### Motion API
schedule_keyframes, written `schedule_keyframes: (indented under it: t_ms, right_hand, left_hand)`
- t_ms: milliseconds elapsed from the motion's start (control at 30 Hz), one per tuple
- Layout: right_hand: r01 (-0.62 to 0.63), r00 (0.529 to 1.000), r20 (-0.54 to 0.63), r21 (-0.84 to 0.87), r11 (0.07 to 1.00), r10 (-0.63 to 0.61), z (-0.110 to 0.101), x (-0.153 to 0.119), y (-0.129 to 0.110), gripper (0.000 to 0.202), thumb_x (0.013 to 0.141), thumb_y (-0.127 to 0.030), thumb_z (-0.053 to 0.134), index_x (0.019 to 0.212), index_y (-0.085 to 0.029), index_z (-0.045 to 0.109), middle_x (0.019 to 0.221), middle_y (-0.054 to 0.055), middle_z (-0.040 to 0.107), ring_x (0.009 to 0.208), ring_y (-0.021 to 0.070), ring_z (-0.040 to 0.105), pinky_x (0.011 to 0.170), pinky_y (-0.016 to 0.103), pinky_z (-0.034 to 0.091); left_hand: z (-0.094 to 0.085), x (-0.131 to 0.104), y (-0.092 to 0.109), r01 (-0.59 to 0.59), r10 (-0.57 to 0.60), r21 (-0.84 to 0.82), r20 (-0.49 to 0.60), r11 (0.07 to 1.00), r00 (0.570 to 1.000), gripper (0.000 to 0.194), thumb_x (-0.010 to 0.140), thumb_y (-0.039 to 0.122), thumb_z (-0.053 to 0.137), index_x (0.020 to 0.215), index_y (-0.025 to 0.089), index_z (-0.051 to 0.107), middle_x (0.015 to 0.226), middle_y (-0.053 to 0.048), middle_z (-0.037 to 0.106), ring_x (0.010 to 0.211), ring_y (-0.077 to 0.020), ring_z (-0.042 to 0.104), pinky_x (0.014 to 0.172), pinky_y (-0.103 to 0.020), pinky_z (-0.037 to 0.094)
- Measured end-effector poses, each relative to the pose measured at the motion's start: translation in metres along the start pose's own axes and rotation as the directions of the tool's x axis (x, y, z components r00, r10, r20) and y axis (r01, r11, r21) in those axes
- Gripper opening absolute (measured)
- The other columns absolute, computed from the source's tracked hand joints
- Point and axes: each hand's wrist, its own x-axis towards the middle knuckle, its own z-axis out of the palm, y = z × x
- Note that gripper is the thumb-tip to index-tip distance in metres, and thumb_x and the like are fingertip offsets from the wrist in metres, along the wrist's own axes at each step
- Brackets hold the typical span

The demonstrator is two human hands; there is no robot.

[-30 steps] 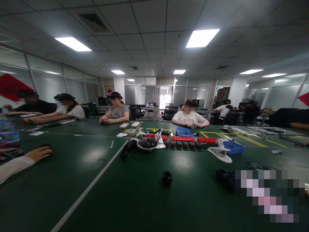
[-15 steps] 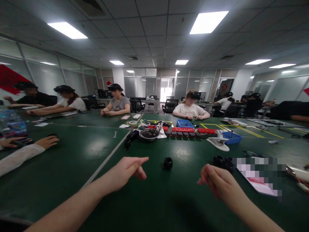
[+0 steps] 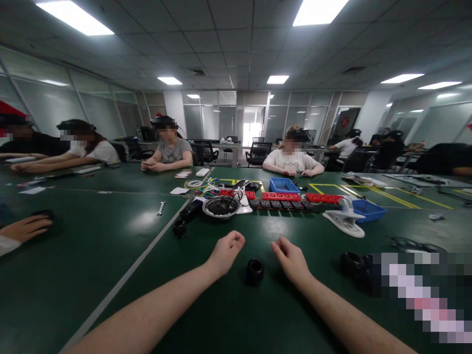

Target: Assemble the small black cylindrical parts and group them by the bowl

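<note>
A black ring-shaped part (image 3: 254,271) with a round hole on top rests on the green table (image 3: 221,314) between my forearms. Above and to the left of it is my left hand (image 3: 226,251), its fingers curled in and nothing visible in them. My right hand (image 3: 291,256) is on the part's other side, fingers bent together toward the thumb, and no object shows there. Neither hand touches the black part. The inside of the right palm is turned from view.
Ahead are a round black dish-like part (image 3: 221,208), red blocks (image 3: 282,196), blue trays (image 3: 283,186) and a white clip (image 3: 344,221). More black parts (image 3: 352,265) sit at right, another (image 3: 179,228) at left, near a wrench (image 3: 161,208). A co-worker's hand (image 3: 31,228) rests far left.
Both my hands have moved forward and closer together, the left fingers going from stretched out to curled. The view has shifted, so the table's things appear lower or wider apart.
</note>
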Motion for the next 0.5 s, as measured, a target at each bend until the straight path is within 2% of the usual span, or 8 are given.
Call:
schedule_keyframes:
  t_ms: [67,133,233,300,367,433,500]
  right_hand:
    - [-0.037,0.999,0.004,0.1,0.994,0.037,0.008,-0.002,0.007,0.038,0.08,-0.051,0.036,0.057,-0.02,0.038,0.049,-0.005,0.037,0.046,0.0113,0.039,0.046,0.023,0.029]
    - [-0.052,0.998,0.04,0.204,0.978,0.045,0.012,-0.005,0.01,0.044,0.081,-0.053,0.033,0.052,-0.02,0.03,0.047,-0.006,0.031,0.045,0.0099,0.033,0.045,0.023,0.025]
    - [-0.131,0.986,0.144,0.398,0.908,0.079,0.011,-0.006,0.007,0.049,0.083,-0.055,0.021,0.048,-0.021,0.027,0.046,-0.005,0.025,0.043,0.009,0.027,0.042,0.023,0.024]
    - [-0.153,0.979,0.194,0.485,0.861,0.065,0.004,-0.005,0.001,0.05,0.084,-0.054,0.02,0.054,-0.019,0.038,0.047,-0.005,0.029,0.044,0.0098,0.03,0.043,0.023,0.027]
    - [-0.134,0.969,0.247,0.5,0.856,0.008,-0.006,-0.002,-0.004,0.042,0.084,-0.052,0.028,0.078,-0.017,0.051,0.053,-0.004,0.038,0.049,0.0113,0.038,0.046,0.023,0.032]
    - [-0.096,0.933,0.35,0.461,0.882,-0.081,-0.016,0.001,-0.006,0.038,0.08,-0.048,0.042,0.104,-0.019,0.049,0.069,-0.001,0.051,0.062,0.0142,0.048,0.057,0.025,0.04]
    - [-0.049,0.874,0.459,0.407,0.912,-0.158,-0.022,0.002,-0.005,0.047,0.075,-0.044,0.053,0.115,-0.021,0.046,0.093,0.005,0.055,0.084,0.0192,0.051,0.074,0.031,0.042]
  left_hand:
    - [0.005,0.003,-0.009,0.052,-0.052,-0.034,-0.006,0.998,0.999,0.043,0.082,0.055,0.032,0.068,0.017,0.046,0.054,0.005,0.036,0.049,-0.0103,0.035,0.048,-0.022,0.03]
    - [0.007,0.002,-0.016,0.045,-0.045,-0.03,0.006,0.999,0.999,0.047,0.082,0.055,0.031,0.056,0.017,0.038,0.052,0.005,0.031,0.049,-0.0096,0.031,0.047,-0.022,0.028]
    - [0.007,-0.001,-0.019,0.019,-0.017,-0.058,0.032,0.998,0.999,0.049,0.084,0.055,0.029,0.054,0.017,0.036,0.052,0.005,0.029,0.049,-0.0097,0.03,0.047,-0.022,0.027]
    - [0.005,-0.001,-0.018,-0.002,0.005,-0.083,0.038,0.997,0.999,0.046,0.084,0.055,0.028,0.066,0.016,0.046,0.057,0.004,0.034,0.052,-0.0106,0.034,0.049,-0.022,0.029]
    - [0.002,0.0,-0.015,-0.055,0.058,-0.062,0.048,0.997,0.997,0.047,0.083,0.057,0.028,0.089,0.017,0.051,0.069,0.001,0.042,0.061,-0.013,0.041,0.054,-0.023,0.035]
    - [-0.002,0.001,-0.013,-0.141,0.141,-0.004,0.091,0.99,0.986,0.052,0.08,0.06,0.03,0.108,0.019,0.047,0.086,-0.004,0.047,0.076,-0.017,0.046,0.064,-0.026,0.039]
    - [-0.005,0.002,-0.01,-0.234,0.22,0.057,0.192,0.97,0.956,0.058,0.076,0.062,0.037,0.117,0.021,0.043,0.101,-0.007,0.046,0.09,-0.0208,0.045,0.076,-0.031,0.04]
